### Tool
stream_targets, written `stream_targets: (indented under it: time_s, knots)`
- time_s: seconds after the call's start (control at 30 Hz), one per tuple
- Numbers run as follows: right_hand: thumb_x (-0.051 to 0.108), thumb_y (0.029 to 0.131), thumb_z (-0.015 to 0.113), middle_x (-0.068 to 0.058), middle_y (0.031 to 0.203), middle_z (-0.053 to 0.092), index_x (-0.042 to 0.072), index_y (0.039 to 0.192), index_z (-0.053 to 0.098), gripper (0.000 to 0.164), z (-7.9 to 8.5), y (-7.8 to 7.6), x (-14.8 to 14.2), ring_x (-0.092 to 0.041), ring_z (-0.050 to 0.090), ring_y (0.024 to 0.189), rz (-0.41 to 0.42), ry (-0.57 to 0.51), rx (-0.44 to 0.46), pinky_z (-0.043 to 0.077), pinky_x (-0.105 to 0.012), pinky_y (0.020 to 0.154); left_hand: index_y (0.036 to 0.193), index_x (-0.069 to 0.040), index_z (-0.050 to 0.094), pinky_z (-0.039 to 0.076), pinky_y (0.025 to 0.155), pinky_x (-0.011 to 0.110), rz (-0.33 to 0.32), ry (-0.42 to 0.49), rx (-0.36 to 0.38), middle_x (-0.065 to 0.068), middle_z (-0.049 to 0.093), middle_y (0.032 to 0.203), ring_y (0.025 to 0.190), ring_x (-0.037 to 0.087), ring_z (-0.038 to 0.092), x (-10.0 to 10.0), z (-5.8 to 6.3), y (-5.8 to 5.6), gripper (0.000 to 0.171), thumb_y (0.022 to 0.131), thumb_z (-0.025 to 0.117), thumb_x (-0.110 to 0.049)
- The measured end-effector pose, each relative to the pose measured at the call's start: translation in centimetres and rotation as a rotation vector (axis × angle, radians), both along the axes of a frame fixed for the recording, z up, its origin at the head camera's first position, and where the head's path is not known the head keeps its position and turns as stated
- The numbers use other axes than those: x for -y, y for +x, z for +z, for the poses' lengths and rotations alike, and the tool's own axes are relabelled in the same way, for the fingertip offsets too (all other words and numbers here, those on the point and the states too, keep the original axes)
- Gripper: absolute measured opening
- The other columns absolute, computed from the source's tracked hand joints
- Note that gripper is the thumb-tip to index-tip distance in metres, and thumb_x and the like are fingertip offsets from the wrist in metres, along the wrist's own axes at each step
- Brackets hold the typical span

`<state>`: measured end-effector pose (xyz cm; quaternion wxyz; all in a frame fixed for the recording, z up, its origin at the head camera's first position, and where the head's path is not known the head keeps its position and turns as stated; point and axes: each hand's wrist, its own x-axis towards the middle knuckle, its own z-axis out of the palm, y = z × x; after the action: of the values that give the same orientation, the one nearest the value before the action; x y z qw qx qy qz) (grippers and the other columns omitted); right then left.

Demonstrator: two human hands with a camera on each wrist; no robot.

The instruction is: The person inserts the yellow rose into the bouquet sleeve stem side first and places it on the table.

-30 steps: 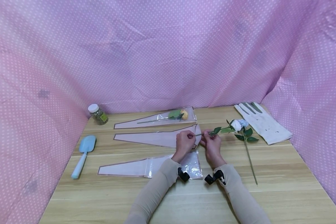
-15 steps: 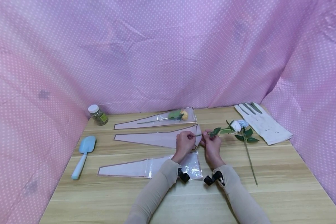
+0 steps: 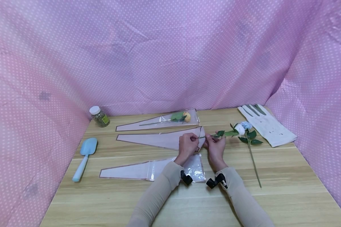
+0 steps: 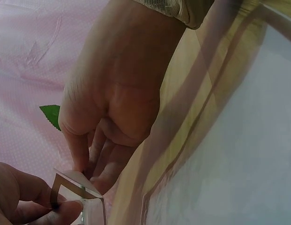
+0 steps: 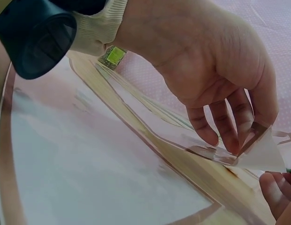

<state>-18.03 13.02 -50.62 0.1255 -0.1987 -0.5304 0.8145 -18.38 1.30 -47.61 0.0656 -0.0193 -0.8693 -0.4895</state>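
My left hand [image 3: 188, 143] pinches the edge at the wide mouth of the middle flower sleeve [image 3: 150, 139], which lies flat and pointed to the left. The lifted flap of that sleeve shows between the fingertips in the right wrist view. My right hand [image 3: 216, 149] holds the stem of a white rose [image 3: 240, 129], its lower end at the sleeve's mouth. Green leaves [image 4: 51, 116] of this rose show behind the right hand in the left wrist view. A blue rose [image 3: 246, 125] lies just behind the white bloom, its stem running toward the front.
A sleeve with a yellow rose [image 3: 187, 116] lies at the back, another clear sleeve [image 3: 125, 171] in front under the left forearm. A jar [image 3: 100, 118] and blue trowel [image 3: 85, 157] stand and lie left; a white glove [image 3: 270, 126] lies right. Pink cloth surrounds the table.
The white rose has turned a little in the right hand, its stem lying flatter and its bloom slightly lower. The middle sleeve has shifted slightly right. The left hand has barely moved.
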Motion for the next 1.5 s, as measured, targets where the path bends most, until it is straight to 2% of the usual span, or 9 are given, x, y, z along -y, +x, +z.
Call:
stream_targets:
  time_s: [0.1,0.23,0.4,0.53,0.77,0.97,1.17,1.5]
  knots:
    - [0.002,0.097,0.059,-0.012,0.102,0.064,-0.002,0.14,0.028,0.054,0.1,0.0,-0.1,-0.008,0.07,0.07,0.019,-0.007,0.002,0.059,-0.025,0.062,0.078,-0.005,0.077,0.043,0.054,0.015,0.004,-0.008,-0.009,0.007,0.074,0.069,0.054,0.004,0.055,0.1,-0.1,0.0,0.008,0.078,0.069,-0.003]
    - [0.012,0.102,0.052,-0.021,0.113,0.066,0.003,0.137,0.033,0.041,0.3,0.1,-0.3,-0.01,0.072,0.072,0.038,-0.035,0.026,0.061,-0.029,0.064,0.077,-0.005,0.077,0.043,0.056,0.016,0.006,-0.021,-0.037,0.006,0.073,0.067,0.056,0.003,0.055,0.2,-0.1,-0.1,0.008,0.078,0.069,-0.003]
    - [0.021,0.103,0.05,-0.015,0.11,0.071,0.009,0.13,0.04,0.031,0.6,0.3,-0.5,-0.011,0.074,0.075,0.046,-0.036,0.046,0.061,-0.03,0.066,0.077,-0.006,0.077,0.044,0.058,0.016,0.008,-0.039,-0.061,0.005,0.073,0.067,0.058,0.005,0.056,0.3,0.0,-0.1,0.008,0.077,0.069,-0.003]
    - [0.017,0.103,0.051,-0.01,0.104,0.071,0.01,0.123,0.045,0.022,0.5,0.2,-0.4,-0.01,0.073,0.074,0.042,-0.054,0.043,0.061,-0.028,0.065,0.076,-0.006,0.077,0.043,0.058,0.016,0.005,-0.043,-0.07,0.005,0.073,0.067,0.058,0.005,0.056,0.3,0.0,0.0,0.008,0.077,0.07,-0.003]
    - [0.012,0.104,0.049,0.0,0.092,0.071,-0.005,0.124,0.048,0.026,0.3,0.0,-0.4,-0.009,0.073,0.073,0.063,-0.03,0.045,0.06,-0.027,0.064,0.077,-0.006,0.076,0.044,0.058,0.016,0.006,-0.04,-0.076,0.005,0.073,0.067,0.058,0.005,0.056,0.3,0.2,0.0,0.007,0.077,0.07,-0.003]
    - [0.009,0.103,0.048,0.0,0.094,0.071,-0.005,0.125,0.05,0.027,0.2,0.1,-0.3,-0.01,0.072,0.076,0.062,-0.039,0.057,0.06,-0.027,0.065,0.078,-0.005,0.077,0.044,0.058,0.016,0.005,-0.032,-0.067,0.006,0.073,0.068,0.058,0.006,0.057,0.1,0.3,0.1,0.007,0.078,0.07,-0.002]
    - [0.015,0.102,0.055,0.002,0.096,0.067,-0.002,0.126,0.054,0.03,0.4,0.2,-0.1,-0.013,0.071,0.082,0.066,-0.007,0.101,0.058,-0.022,0.065,0.082,-0.003,0.077,0.045,0.057,0.016,-0.005,-0.017,-0.021,0.008,0.074,0.072,0.058,0.007,0.058,0.0,0.5,0.2,0.007,0.08,0.071,-0.002]
    - [0.014,0.098,0.061,0.0,0.088,0.064,-0.002,0.12,0.058,0.028,0.5,0.3,0.7,-0.007,0.059,0.066,0.056,0.02,0.087,0.05,-0.02,0.057,0.084,-0.003,0.077,0.046,0.057,0.016,-0.017,-0.008,-0.008,0.009,0.075,0.073,0.058,0.006,0.058,-0.1,0.5,0.1,0.008,0.08,0.07,-0.001]
